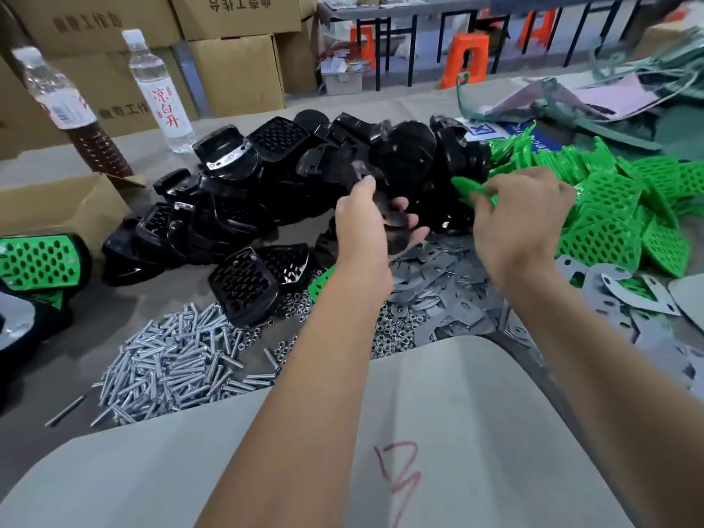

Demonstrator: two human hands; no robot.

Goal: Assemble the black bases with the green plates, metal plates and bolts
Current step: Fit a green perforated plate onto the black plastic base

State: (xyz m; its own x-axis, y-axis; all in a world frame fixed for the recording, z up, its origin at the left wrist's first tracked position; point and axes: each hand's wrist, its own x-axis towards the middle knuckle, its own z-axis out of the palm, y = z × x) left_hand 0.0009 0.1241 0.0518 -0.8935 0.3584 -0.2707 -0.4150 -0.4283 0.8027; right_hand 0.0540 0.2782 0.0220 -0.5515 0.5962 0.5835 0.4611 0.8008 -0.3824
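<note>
From my remote seat I see both hands out over the desk. My left hand sits near centre, its grip curled around a black base lifted just off the heap; motion blur hides exactly how the fingers lie. My right hand, at three o'clock from it, pinches a green plate by its near edge, the plate tilted and pointing toward nine o'clock, close to the base; I cannot tell whether the two touch.

The pile of black bases spreads from ten to twelve o'clock of the left hand. The green plates are heaped at three o'clock, beyond the right hand. Metal plates lie scattered under and between both forearms, with small nuts beside them. Bolts are heaped at seven o'clock.

At the far nine o'clock edge lies an assembled base with a green plate beside a cardboard box. Two bottles stand at eleven o'clock, before stacked cartons.
</note>
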